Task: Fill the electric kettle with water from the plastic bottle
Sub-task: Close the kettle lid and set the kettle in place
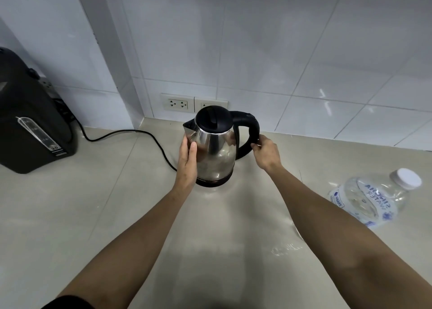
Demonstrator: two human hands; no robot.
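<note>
A steel electric kettle (216, 153) with a black lid, shut, and a black handle stands upright on its base near the back of the counter. My left hand (187, 162) lies flat against its left side, fingers together, thumb on the front. My right hand (266, 153) pinches the lower part of the black handle on the right. The clear plastic water bottle (371, 197) stands at the right, capped with a white lid, apart from both hands.
A black water dispenser (32, 124) sits at the far left, and a black power cord (140, 136) runs across the counter to the kettle's base. Wall sockets (178, 103) are behind the kettle. The beige counter (81, 215) meets a white tiled wall.
</note>
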